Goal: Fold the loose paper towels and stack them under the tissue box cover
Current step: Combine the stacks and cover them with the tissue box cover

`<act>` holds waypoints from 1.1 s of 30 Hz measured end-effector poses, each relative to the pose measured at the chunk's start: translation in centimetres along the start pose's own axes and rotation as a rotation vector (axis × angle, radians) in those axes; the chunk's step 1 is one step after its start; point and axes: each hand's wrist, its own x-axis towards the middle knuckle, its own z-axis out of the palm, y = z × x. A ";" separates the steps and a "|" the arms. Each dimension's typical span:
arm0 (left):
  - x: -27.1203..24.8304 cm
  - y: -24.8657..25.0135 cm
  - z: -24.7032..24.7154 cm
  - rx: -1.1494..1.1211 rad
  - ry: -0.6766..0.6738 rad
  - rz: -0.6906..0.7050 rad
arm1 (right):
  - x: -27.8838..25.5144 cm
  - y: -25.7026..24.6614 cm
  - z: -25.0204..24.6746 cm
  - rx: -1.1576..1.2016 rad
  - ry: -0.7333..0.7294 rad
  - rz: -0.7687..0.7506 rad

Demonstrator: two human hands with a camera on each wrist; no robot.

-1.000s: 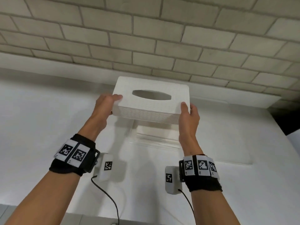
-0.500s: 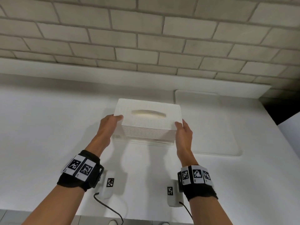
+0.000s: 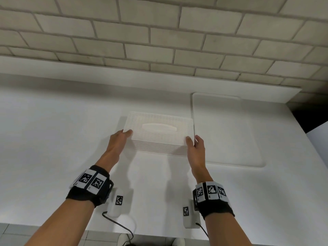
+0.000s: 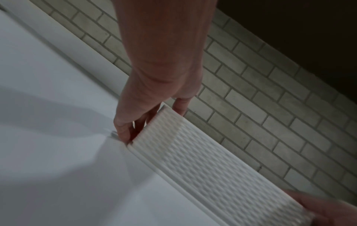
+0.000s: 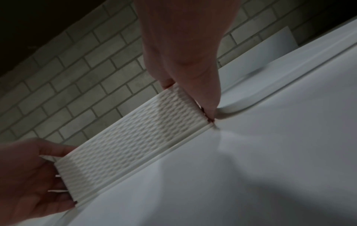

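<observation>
The white woven-pattern tissue box cover (image 3: 159, 137) sits low on the white counter (image 3: 62, 148), slot up. My left hand (image 3: 122, 139) grips its left end, thumb on the top edge, and my right hand (image 3: 192, 142) grips its right end the same way. The left wrist view shows the cover's long side (image 4: 212, 168) with my left hand's fingers (image 4: 139, 122) down its end. In the right wrist view thin white paper towel edges (image 5: 58, 190) stick out at the cover's (image 5: 135, 137) left end. The rest of the towels are hidden beneath it.
A flat white tray (image 3: 225, 130) lies on the counter just right of the cover. A brick wall (image 3: 159, 41) and a low white ledge (image 3: 88, 71) close off the back. The counter's front edge (image 3: 159, 235) runs under my forearms.
Both hands have lowered the cover from mid-air down over the stacked towels to the counter. The stack that showed beneath it is now covered.
</observation>
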 end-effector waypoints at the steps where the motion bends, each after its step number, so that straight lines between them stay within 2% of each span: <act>1: 0.1 -0.2 -0.1 -0.010 -0.002 -0.007 | -0.1 0.2 0.0 -0.036 0.037 -0.023; 4: 0.7 -1.2 -0.7 -0.055 -0.032 -0.024 | -0.2 0.5 0.1 -0.086 0.124 -0.075; 11: -0.2 -1.1 -0.6 -0.042 -0.086 0.017 | -0.8 0.7 0.3 -0.057 0.173 -0.065; 18: 0.2 -1.5 -1.0 -0.050 -0.043 0.009 | -1.0 0.2 0.5 -0.142 0.118 -0.127; 22: -1.0 -1.0 -0.4 0.029 0.007 0.037 | -1.0 0.2 0.6 -0.140 0.135 -0.092; 25: -2.4 -1.7 -0.9 0.078 0.004 0.057 | -1.8 0.9 0.2 -0.131 0.160 -0.061; 33: -3.9 -3.9 -2.9 0.086 -0.046 0.064 | -4.2 2.3 -0.7 -0.117 0.114 -0.122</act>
